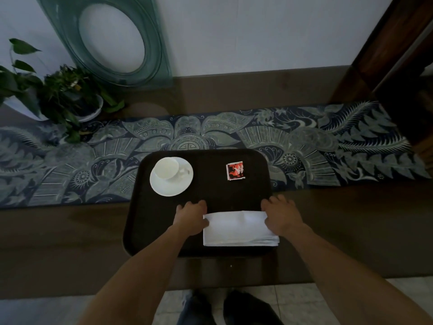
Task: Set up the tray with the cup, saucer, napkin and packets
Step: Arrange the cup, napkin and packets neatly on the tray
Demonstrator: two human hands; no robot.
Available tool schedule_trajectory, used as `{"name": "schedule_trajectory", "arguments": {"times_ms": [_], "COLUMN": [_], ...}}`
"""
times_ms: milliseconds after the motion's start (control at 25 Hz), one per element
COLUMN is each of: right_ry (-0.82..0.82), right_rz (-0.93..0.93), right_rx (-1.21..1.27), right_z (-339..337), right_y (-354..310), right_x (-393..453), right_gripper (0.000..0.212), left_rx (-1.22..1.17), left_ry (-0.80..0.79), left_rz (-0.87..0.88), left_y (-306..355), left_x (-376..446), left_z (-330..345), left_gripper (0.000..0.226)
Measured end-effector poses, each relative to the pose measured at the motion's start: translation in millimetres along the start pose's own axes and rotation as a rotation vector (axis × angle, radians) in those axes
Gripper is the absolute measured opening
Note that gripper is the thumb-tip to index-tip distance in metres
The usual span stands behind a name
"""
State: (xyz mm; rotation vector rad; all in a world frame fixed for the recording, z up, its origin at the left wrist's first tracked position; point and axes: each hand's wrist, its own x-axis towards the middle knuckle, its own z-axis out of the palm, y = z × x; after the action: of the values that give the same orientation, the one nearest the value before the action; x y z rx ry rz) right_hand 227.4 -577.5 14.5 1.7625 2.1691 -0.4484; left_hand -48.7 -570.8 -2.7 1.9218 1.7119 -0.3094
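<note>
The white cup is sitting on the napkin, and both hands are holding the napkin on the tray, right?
Not quite. The head view shows the white cup sitting on its saucer at the tray's far left, apart from the napkin. The rest is right: the left hand and right hand are both holding the napkin on the tray.

Your left hand [191, 218] and right hand [282, 216] hide the napkin's [236, 229] far corners, so its grip stays unclear. The packet's [235, 171] print is too small to read.
</note>
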Motion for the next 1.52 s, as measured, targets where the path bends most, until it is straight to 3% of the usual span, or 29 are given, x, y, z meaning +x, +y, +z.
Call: {"name": "schedule_trajectory", "arguments": {"times_ms": [200,400,720,1000,1160,1320,1520], "right_ry": [0.028,0.004,0.087,0.161,0.286,0.277,0.163], "right_rz": [0.032,0.091,0.123,0.167,0.118,-0.136,-0.227], "right_rx": [0.051,0.451,0.519,0.445,0.269,0.195,0.037], "right_z": [0,-4,9,17,22,35,51], "right_y": [-14,-59,-115,-117,-123,-123,-114], "right_x": [0,20,46,44,28,7,-8], "right_gripper": [0.031,0.016,0.024,0.033,0.044,0.034,0.035], "left_rx": [-0.244,-0.405,-0.388,-0.229,-0.145,-0.093,0.051], "left_ry": [-0.034,0.053,0.141,0.239,0.339,0.390,0.320], "left_rz": [-0.059,-0.169,-0.255,-0.176,-0.139,0.106,0.321], "left_y": [-17,-61,-112,-115,-118,-130,-143], "left_x": [-9,-24,-31,-28,-33,-49,-68], "left_z": [-2,-17,-31,-20,-9,3,9], "left_gripper": [0.019,0.020,0.018,0.013,0.015,0.021,0.031]}}
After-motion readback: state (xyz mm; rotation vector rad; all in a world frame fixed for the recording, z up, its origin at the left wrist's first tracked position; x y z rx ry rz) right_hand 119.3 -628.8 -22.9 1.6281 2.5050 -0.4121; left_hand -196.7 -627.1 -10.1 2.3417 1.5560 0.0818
